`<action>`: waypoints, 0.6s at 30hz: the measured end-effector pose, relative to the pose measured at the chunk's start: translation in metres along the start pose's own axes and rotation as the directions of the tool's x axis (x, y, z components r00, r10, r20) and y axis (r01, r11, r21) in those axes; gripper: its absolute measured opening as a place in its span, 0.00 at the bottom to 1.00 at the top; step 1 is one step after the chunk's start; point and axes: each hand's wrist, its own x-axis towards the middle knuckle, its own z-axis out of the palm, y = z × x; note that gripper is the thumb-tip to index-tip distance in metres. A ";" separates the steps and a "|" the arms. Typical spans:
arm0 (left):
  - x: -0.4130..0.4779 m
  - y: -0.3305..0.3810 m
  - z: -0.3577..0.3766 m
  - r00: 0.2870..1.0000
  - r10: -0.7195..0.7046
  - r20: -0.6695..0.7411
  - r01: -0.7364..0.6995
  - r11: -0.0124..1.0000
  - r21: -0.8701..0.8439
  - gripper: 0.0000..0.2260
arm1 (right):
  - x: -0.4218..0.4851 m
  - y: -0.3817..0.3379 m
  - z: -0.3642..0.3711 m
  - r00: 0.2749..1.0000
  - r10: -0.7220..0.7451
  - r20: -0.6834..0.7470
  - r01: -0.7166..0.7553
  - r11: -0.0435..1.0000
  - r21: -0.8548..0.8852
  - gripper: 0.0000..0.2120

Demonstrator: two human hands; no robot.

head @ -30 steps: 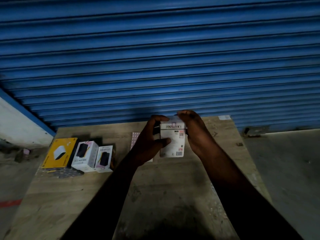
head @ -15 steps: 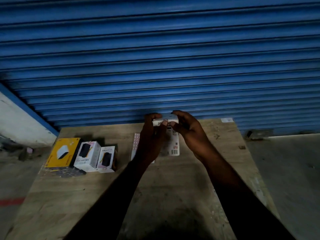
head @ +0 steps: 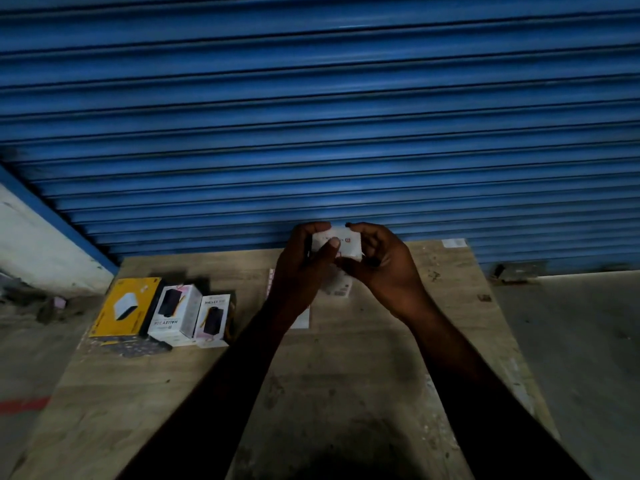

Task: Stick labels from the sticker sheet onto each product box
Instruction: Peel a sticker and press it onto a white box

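Note:
A small white product box is held above the far middle of the wooden table, its narrow end turned toward me. My left hand grips its left side, thumb across the front. My right hand grips its right side, fingers curled over the top. The sticker sheet lies flat under my left wrist, mostly hidden. Three more boxes stand in a row at the table's left: a yellow box, a white box and a pinkish-white box.
A blue roller shutter runs right behind the table's far edge. A dark patterned sheet lies in front of the yellow box. A white label sits at the far right corner. Concrete floor flanks the table.
Both hands have tipped the white box from showing its barcode face to showing its narrow end, and lifted it slightly toward the shutter.

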 end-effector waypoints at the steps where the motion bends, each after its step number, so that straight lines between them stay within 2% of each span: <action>1: 0.003 0.000 -0.002 1.000 0.026 0.011 -0.027 0.999 0.019 0.15 | 0.000 0.000 0.000 1.000 -0.003 -0.004 0.003 1.000 0.023 0.27; 4: 0.008 -0.003 -0.005 0.999 0.024 0.030 -0.024 1.000 0.009 0.17 | 0.002 0.001 0.000 1.000 -0.015 0.007 0.015 0.999 0.049 0.28; 10: 0.006 -0.004 -0.005 1.000 -0.012 0.021 0.014 0.993 -0.116 0.14 | 0.003 0.003 0.000 1.000 -0.018 0.021 0.018 0.999 0.033 0.27; 13: 0.003 -0.006 -0.001 0.998 -0.038 0.044 0.041 0.996 -0.074 0.15 | 0.006 0.004 0.004 0.996 0.003 -0.087 0.001 0.999 0.040 0.20; 16: 0.001 -0.005 0.002 0.991 -0.049 0.122 0.052 0.998 -0.025 0.13 | 0.008 0.006 0.003 0.971 0.118 -0.206 -0.079 0.979 0.190 0.12; 18: -0.001 -0.005 0.002 0.982 -0.018 0.188 0.007 0.998 0.058 0.17 | 0.009 0.010 0.001 0.952 0.173 -0.251 -0.124 0.972 0.200 0.09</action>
